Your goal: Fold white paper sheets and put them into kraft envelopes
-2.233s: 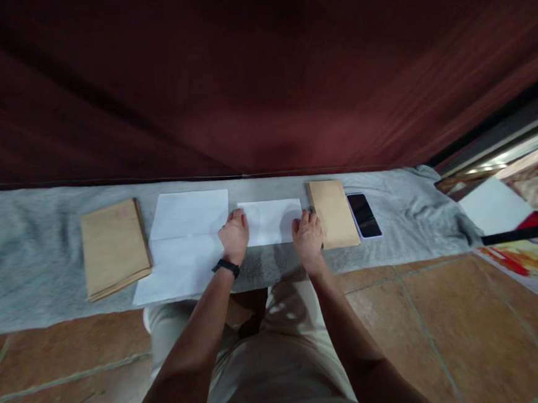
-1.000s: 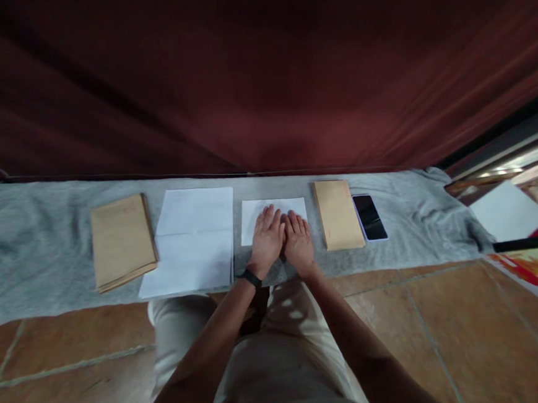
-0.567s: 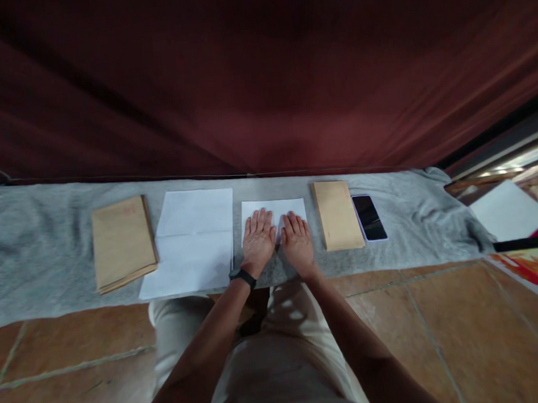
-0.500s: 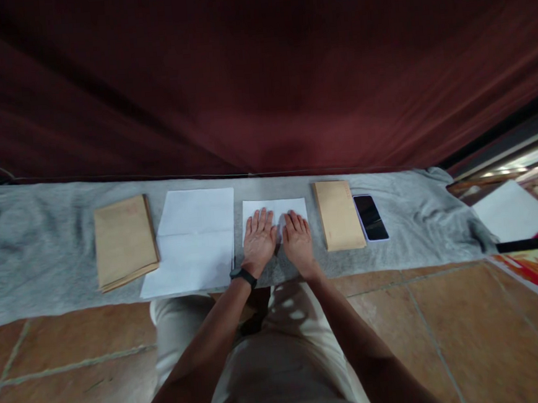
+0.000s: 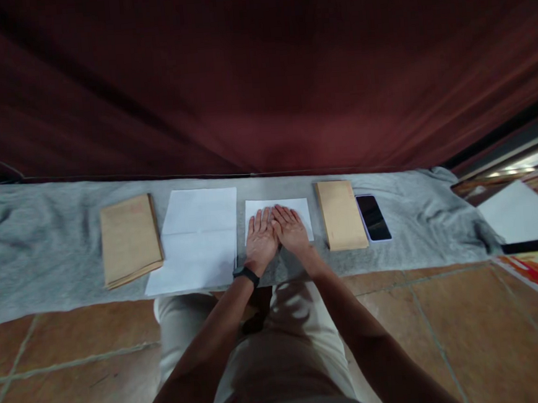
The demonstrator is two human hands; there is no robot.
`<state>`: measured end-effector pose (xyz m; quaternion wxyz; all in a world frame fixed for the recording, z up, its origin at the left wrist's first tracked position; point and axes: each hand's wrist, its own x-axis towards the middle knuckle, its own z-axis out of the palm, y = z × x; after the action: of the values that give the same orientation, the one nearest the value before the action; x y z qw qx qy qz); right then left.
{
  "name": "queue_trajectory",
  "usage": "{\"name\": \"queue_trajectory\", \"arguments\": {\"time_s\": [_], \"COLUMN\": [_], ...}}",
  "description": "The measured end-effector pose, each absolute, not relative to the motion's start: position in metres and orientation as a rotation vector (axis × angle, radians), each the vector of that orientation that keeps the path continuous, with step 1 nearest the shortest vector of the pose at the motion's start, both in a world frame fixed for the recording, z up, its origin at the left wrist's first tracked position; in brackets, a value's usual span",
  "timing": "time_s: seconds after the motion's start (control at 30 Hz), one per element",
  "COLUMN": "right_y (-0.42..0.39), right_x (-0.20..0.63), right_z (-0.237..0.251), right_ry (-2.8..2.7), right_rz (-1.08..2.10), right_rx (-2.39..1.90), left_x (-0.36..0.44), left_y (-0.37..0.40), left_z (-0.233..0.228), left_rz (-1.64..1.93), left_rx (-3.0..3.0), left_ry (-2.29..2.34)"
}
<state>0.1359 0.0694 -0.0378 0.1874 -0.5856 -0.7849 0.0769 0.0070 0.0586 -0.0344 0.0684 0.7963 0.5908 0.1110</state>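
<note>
A folded white sheet of paper point(image 5: 275, 203) lies on the grey cloth in front of me. My left hand point(image 5: 260, 236) rests flat on its left part, fingers stretched forward. Close beside it, my right hand point(image 5: 291, 227) is also flat on the paper, angled to the left, its thumb touching or nearly touching the left hand. Both palms hide much of the paper. Left of my hands is a stack of larger white sheets point(image 5: 201, 231) with a crease across the middle. A pile of brown envelopes point(image 5: 342, 214) sits to the right.
Grey cloth point(image 5: 58, 243) covers the narrow bench. A stack of larger brown envelopes point(image 5: 130, 240) overlaps the white sheets' left edge. Beside the small envelopes lies a phone point(image 5: 373, 218). A dark red curtain point(image 5: 260, 90) hangs behind; a white sheet point(image 5: 519, 210) is at far right.
My right hand has slid left across the folded paper and turned inward, closing the gap to my left hand. The left hand stays nearly in place on the paper.
</note>
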Motion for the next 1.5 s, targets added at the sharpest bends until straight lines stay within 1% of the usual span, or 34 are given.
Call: {"name": "queue_trajectory", "arguments": {"time_s": [0.3,0.53,1.0,1.3,1.5], "right_y": [0.049,0.037,0.039,0.038,0.035], "right_x": [0.158,0.161,0.161,0.162,0.163], "right_z": [-0.037,-0.036,-0.040,-0.038,-0.040], "right_ry": [-2.154,-2.158,-2.091,-2.054,-1.928], "right_rz": [0.173,0.174,0.168,0.150,0.126], "right_rx": [-1.717,-1.731,-1.740,-1.755,-1.846], "left_x": [0.006,0.030,0.015,-0.012,-0.021], "left_y": [0.056,0.061,0.087,0.081,0.067], "left_z": [-0.027,-0.022,-0.033,-0.033,-0.030], "left_rz": [0.389,0.418,0.341,0.389,0.454], "left_rx": [2.380,2.450,2.385,2.304,2.249], "left_ry": [1.772,1.530,1.737,1.902,1.995]}}
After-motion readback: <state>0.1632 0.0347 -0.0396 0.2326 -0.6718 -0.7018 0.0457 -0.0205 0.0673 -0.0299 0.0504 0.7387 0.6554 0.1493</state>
